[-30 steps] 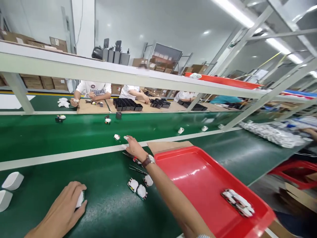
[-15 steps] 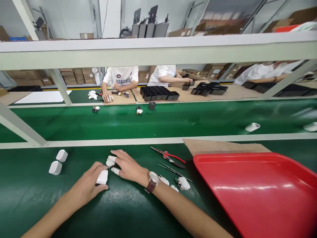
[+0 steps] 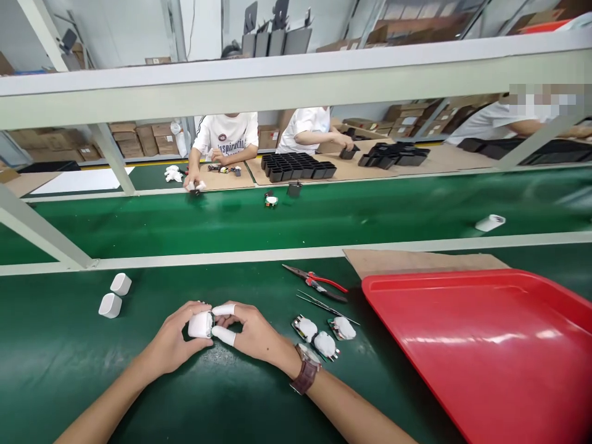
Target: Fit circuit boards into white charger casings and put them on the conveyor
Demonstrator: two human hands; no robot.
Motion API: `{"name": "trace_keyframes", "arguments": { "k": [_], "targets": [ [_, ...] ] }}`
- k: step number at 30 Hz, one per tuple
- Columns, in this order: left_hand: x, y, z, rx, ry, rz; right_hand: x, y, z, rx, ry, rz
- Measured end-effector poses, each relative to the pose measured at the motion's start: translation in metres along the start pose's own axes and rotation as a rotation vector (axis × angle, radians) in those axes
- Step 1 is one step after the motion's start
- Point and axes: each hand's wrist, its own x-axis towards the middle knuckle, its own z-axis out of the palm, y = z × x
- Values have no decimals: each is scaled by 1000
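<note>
Left hand (image 3: 172, 339) and right hand (image 3: 255, 333) gripping white housing (image 3: 200, 325), green bench (image 3: 240, 401) around, red tray rim (image 3: 439, 279) well apart

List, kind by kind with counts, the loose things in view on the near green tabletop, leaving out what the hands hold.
White rounded plastic housings: 2
Green circuit boards with white pads: 3
Red-and-black-handled long-nosed pliers: 1
Thin metal tweezers: 1
Large red tray: 1
Brown cardboard sheet: 1
Total: 9
</note>
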Motion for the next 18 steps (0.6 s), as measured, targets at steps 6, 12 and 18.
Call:
{"name": "trace_keyframes", "arguments": {
  "k": [6, 12, 18],
  "targets": [
    [-9, -9, 8, 46, 20, 97, -6, 5, 10, -97, -15, -46],
    [-11, -6, 12, 122, 83, 134, -6, 7, 18, -10, 79, -19],
    [-13, -10, -3, 138, 114, 103, -8, 7, -1, 16, 187, 52]
  ]
}}
